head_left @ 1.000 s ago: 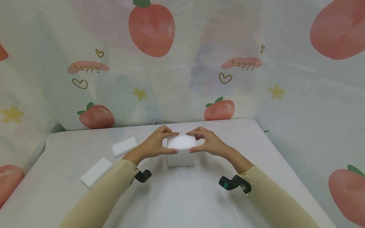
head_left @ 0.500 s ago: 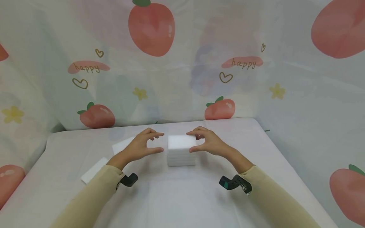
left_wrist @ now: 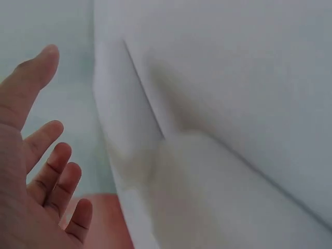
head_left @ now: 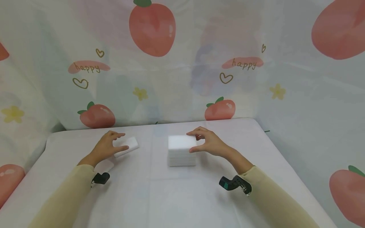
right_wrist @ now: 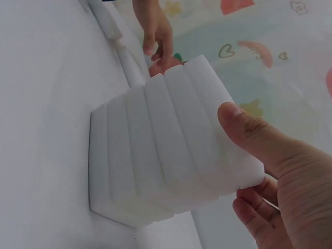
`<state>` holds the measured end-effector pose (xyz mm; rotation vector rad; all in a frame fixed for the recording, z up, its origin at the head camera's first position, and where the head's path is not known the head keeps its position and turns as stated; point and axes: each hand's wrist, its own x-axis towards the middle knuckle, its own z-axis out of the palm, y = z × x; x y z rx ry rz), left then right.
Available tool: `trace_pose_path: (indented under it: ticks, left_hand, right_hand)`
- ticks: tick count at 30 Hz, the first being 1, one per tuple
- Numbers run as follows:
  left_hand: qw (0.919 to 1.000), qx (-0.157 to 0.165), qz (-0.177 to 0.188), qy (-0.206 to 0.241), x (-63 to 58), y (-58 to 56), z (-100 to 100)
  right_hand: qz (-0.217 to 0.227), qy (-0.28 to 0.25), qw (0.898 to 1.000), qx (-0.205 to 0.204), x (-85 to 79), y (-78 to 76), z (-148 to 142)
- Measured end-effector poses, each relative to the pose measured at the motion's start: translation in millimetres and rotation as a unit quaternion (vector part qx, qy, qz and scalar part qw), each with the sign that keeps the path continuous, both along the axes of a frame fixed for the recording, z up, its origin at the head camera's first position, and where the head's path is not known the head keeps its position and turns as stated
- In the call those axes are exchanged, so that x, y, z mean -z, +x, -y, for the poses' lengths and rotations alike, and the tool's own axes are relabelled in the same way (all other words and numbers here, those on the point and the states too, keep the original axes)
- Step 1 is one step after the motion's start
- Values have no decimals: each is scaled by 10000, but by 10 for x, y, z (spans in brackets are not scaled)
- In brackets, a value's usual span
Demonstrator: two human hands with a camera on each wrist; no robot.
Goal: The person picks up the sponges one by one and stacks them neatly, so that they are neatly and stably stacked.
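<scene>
A neat stack of several white sponge blocks stands at mid-table. My right hand holds the right end of the top sponge, thumb on the near edge and fingers round the far side. Over on the left, my left hand hovers with fingers spread and nothing in them. Two loose white sponges lie flat near it: the farther sponge is just right of the hand, while the nearer sponge is partly hidden beneath the wrist. Both also appear, blurred, in the left wrist view.
A white cloth covers the table. Behind and beside it hangs a curtain printed with fruit, flowers and hearts. Each wrist wears a small black camera, such as the left camera.
My left hand has let go of the stack's left end and moved left to the loose sponges. The right hand has stayed at the top sponge.
</scene>
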<state>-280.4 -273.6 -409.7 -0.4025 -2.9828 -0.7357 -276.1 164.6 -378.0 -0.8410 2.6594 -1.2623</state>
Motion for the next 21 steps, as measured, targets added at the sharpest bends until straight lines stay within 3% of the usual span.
trace_pose_path:
  ticks: [4,9,21]
  left_hand:
    - [9992,-79,233,-304,80,-14,138]
    - [9984,-99,416,-365,171,-26,197]
    - [9966,-223,706,-359,186,-28,149]
  right_hand:
    - [-6,13,10000,-6,2,3,-1]
    - [30,-21,10000,-2,16,13,-11]
    - [-33,-22,10000,-18,2,24,-16]
